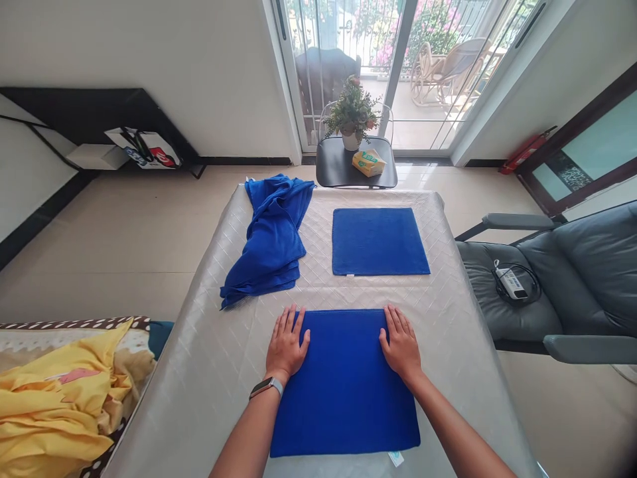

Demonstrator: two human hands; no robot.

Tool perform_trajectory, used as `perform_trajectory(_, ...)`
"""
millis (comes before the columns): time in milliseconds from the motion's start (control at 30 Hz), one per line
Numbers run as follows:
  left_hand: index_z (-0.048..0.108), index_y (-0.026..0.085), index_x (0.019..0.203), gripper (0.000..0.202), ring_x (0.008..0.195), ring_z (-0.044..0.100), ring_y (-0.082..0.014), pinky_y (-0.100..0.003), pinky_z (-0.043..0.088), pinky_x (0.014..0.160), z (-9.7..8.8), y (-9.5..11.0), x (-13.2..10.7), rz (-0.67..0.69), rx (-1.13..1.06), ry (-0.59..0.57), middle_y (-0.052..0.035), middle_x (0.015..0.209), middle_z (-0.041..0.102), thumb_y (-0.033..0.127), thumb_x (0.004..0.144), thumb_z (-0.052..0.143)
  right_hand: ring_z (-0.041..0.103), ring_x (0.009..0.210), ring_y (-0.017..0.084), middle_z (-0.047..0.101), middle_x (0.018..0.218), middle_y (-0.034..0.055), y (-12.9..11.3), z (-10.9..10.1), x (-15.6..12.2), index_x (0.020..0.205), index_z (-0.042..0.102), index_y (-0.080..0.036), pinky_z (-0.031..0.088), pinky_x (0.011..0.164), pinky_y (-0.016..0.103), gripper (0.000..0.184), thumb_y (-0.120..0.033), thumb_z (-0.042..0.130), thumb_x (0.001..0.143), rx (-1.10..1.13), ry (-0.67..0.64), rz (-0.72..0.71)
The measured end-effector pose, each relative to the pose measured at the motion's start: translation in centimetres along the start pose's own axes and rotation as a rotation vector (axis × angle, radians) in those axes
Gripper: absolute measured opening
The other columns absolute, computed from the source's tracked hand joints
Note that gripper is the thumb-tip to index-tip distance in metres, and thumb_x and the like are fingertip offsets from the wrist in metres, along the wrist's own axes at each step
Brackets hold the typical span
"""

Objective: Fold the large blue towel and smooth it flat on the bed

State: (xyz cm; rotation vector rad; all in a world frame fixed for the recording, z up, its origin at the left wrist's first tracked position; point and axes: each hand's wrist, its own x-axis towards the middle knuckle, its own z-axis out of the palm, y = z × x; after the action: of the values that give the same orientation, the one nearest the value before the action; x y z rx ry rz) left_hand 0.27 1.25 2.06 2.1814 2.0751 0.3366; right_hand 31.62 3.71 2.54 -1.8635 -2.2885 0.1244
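Note:
A blue towel [346, 392] lies folded flat on the table [209, 372] right in front of me. My left hand [287, 345] rests flat on its far left corner, fingers stretched out and partly on the tablecloth. My right hand [401, 344] lies flat on the far right corner, fingers also extended. Neither hand holds anything. Farther back sits a second folded blue towel [379, 241], square and neat. To its left is a loose heap of blue towels [271, 239], unfolded and crumpled.
A small black side table [338, 169] with a potted plant [352, 116] and a tissue box [369, 162] stands beyond the table's far edge. A grey armchair [572, 279] with a charger on its seat is at the right. Yellow cloth [60, 398] lies at the lower left.

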Motion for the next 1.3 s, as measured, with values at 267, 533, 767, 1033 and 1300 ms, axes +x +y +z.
perform_trajectory(267, 0.025, 0.023, 0.154, 0.061, 0.149, 0.017, -0.0263, -0.049, 0.023, 0.120, 0.1, -0.2, 0.0, 0.006, 0.024, -0.018, -0.0061, 0.161, 0.026, 0.034, 0.096, 0.040, 0.019, 0.148, 0.027, 0.026, 0.159, 0.0069, -2.3, -1.0, 0.5, 0.156, 0.000, -0.018, 0.018, 0.119, 0.052, 0.068, -0.025, 0.033, 0.098, 0.000, 0.028, -0.019)
perform_trajectory(533, 0.024, 0.022, 0.154, 0.061, 0.150, 0.014, -0.0267, -0.050, 0.022, 0.120, 0.2, -0.3, -0.1, 0.012, 0.026, -0.031, -0.0064, 0.161, 0.025, 0.033, 0.096, 0.041, 0.016, 0.148, 0.025, 0.023, 0.160, 0.0054, -14.2, 0.9, 1.0, 0.156, 0.011, -0.017, 0.019, 0.120, 0.047, 0.064, -0.032, 0.036, 0.099, 0.195, -0.089, -0.243)
perform_trajectory(767, 0.025, 0.022, 0.154, 0.061, 0.149, 0.015, -0.0270, -0.049, 0.020, 0.120, 0.1, -0.2, 0.0, 0.009, 0.016, -0.018, -0.0063, 0.161, 0.024, 0.033, 0.096, 0.041, 0.017, 0.148, 0.024, 0.023, 0.159, 0.0039, -10.2, 1.3, 0.1, 0.156, 0.008, -0.020, 0.016, 0.121, 0.047, 0.063, -0.034, 0.034, 0.100, 0.124, -0.075, -0.204)
perform_trajectory(1033, 0.023, 0.023, 0.154, 0.062, 0.149, 0.017, -0.0282, -0.050, 0.023, 0.120, -0.1, -0.1, 0.0, 0.005, -0.003, -0.013, -0.0061, 0.161, 0.025, 0.033, 0.096, 0.042, 0.017, 0.148, 0.023, 0.022, 0.160, 0.0054, -0.4, 0.0, -0.5, 0.156, 0.000, -0.019, 0.020, 0.119, 0.045, 0.063, -0.034, 0.029, 0.102, -0.047, -0.040, 0.016)
perform_trajectory(1300, 0.023, 0.022, 0.154, 0.062, 0.149, 0.017, -0.0288, -0.051, 0.023, 0.120, -0.1, -0.1, 0.0, 0.008, -0.003, -0.014, -0.0062, 0.161, 0.023, 0.033, 0.096, 0.042, 0.015, 0.149, 0.021, 0.023, 0.160, 0.0038, -0.2, -0.1, -0.5, 0.156, 0.002, -0.020, 0.018, 0.120, 0.044, 0.062, -0.032, 0.029, 0.101, -0.037, -0.044, 0.041)
